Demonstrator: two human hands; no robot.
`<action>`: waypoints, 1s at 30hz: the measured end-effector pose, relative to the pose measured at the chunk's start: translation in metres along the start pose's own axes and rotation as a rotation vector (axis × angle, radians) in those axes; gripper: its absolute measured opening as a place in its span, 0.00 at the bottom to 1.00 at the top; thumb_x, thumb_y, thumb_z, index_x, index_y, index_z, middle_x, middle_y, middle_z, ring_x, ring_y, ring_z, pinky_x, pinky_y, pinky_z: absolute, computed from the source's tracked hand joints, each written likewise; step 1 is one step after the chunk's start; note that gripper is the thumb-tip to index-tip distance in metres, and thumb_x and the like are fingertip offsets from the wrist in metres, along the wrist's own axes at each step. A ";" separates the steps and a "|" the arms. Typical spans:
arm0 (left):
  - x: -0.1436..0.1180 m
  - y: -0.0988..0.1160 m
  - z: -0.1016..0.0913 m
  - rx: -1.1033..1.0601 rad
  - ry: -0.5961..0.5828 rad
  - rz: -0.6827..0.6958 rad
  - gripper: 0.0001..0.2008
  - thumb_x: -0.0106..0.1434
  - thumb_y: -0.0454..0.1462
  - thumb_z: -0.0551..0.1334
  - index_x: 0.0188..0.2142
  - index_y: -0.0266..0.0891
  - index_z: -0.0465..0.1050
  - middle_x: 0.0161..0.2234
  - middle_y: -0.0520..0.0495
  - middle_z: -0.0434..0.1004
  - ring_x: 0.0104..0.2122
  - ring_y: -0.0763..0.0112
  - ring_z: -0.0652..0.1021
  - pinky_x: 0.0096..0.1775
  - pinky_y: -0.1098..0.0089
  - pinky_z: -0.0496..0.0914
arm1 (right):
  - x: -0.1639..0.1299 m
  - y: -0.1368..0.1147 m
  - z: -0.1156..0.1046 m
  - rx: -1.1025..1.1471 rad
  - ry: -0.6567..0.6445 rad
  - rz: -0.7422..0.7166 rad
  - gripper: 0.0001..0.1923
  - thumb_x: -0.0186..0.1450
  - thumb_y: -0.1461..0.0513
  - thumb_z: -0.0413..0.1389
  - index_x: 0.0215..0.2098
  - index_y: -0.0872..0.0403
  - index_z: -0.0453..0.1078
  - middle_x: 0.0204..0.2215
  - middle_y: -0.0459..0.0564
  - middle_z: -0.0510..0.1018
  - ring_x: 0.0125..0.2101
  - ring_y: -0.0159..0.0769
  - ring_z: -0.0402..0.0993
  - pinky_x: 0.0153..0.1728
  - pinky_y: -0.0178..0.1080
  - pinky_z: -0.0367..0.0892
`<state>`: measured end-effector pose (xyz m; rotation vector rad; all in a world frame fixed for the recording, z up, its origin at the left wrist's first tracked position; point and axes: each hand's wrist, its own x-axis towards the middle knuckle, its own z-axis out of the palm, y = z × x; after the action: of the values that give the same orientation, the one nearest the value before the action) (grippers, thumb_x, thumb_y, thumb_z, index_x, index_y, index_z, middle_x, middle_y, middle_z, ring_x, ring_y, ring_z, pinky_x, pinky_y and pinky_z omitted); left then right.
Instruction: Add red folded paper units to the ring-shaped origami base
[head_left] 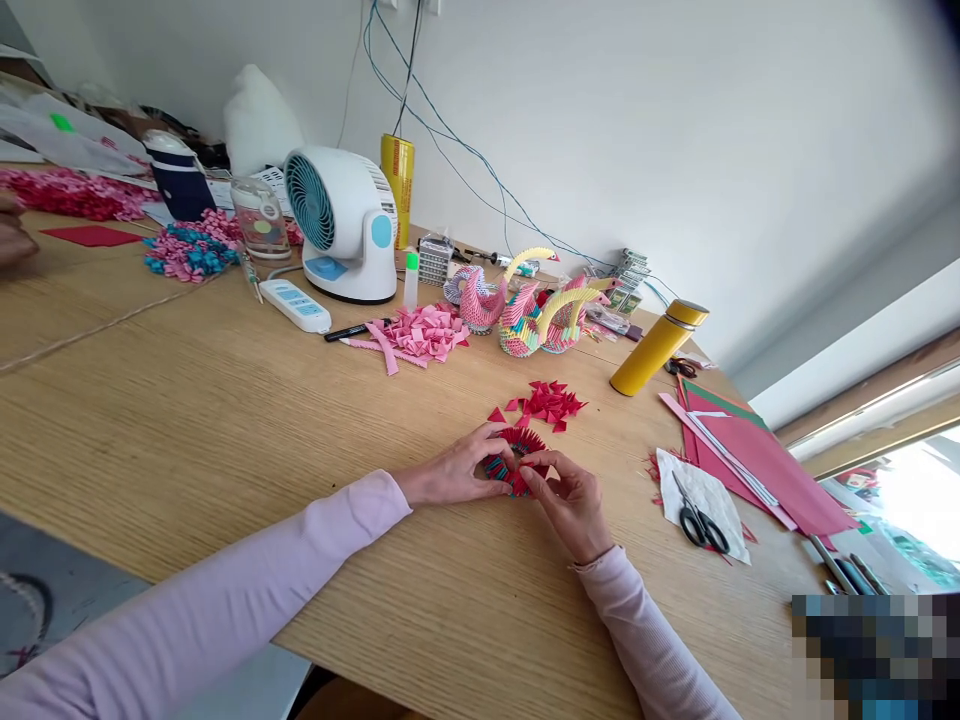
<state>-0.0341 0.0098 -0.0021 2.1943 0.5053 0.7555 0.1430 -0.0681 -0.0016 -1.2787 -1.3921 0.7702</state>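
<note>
A ring of folded red and blue paper pieces [523,438] sits low over the table between my two hands. My left hand [463,466] grips its left side, with the thumb in front and the fingers over the rim. My right hand [568,492] is closed in a pinch at the ring's front right, on what looks like a small red folded paper piece [534,468]. Fingers hide part of the ring. Just behind it lies a loose heap of red paper triangles [553,403].
Pink paper pieces [427,332], paper swans [544,315] and a white fan [349,220] stand farther back. A yellow bottle [658,348], scissors [702,525] on a white tissue and red paper sheets [757,450] are to the right. Another person's hand [13,235] shows at far left.
</note>
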 end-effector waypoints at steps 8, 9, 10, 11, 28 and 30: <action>0.000 -0.010 0.003 -0.001 0.024 0.073 0.09 0.57 0.37 0.67 0.37 0.39 0.71 0.53 0.41 0.66 0.56 0.61 0.68 0.54 0.60 0.65 | 0.001 0.002 0.000 -0.015 0.008 -0.016 0.09 0.56 0.57 0.63 0.34 0.52 0.77 0.30 0.48 0.78 0.25 0.31 0.70 0.23 0.31 0.67; 0.000 -0.011 0.003 0.002 0.030 0.076 0.09 0.57 0.37 0.67 0.36 0.39 0.71 0.53 0.41 0.66 0.56 0.60 0.67 0.54 0.60 0.65 | 0.001 0.003 0.001 -0.013 0.010 -0.013 0.09 0.56 0.57 0.63 0.34 0.52 0.77 0.30 0.48 0.78 0.26 0.31 0.71 0.23 0.31 0.67; 0.000 -0.013 0.004 0.004 0.031 0.080 0.08 0.57 0.37 0.67 0.35 0.39 0.71 0.53 0.41 0.66 0.56 0.60 0.67 0.54 0.60 0.65 | 0.001 0.003 0.001 -0.015 0.014 -0.012 0.10 0.56 0.57 0.63 0.34 0.52 0.77 0.30 0.48 0.78 0.26 0.31 0.71 0.23 0.31 0.67; 0.000 -0.014 0.004 0.003 0.029 0.084 0.08 0.57 0.38 0.67 0.35 0.39 0.71 0.53 0.40 0.66 0.57 0.59 0.66 0.54 0.59 0.65 | 0.001 0.003 0.001 -0.018 0.017 -0.010 0.10 0.56 0.57 0.63 0.34 0.53 0.77 0.31 0.49 0.78 0.26 0.31 0.71 0.23 0.31 0.66; -0.001 -0.008 0.000 -0.024 0.017 0.081 0.08 0.58 0.38 0.66 0.35 0.39 0.70 0.54 0.39 0.66 0.57 0.59 0.67 0.54 0.59 0.65 | 0.001 0.001 0.003 -0.130 0.009 -0.055 0.08 0.57 0.57 0.61 0.33 0.52 0.77 0.29 0.48 0.77 0.24 0.31 0.70 0.21 0.31 0.64; -0.001 -0.009 0.000 -0.027 0.014 0.091 0.08 0.58 0.38 0.66 0.36 0.39 0.70 0.53 0.40 0.66 0.57 0.60 0.67 0.54 0.60 0.65 | 0.001 -0.001 0.003 -0.153 0.005 -0.056 0.08 0.58 0.57 0.60 0.33 0.52 0.77 0.28 0.48 0.77 0.24 0.30 0.70 0.21 0.31 0.64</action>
<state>-0.0356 0.0151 -0.0088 2.2006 0.4020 0.8213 0.1402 -0.0670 -0.0012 -1.3519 -1.4999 0.6321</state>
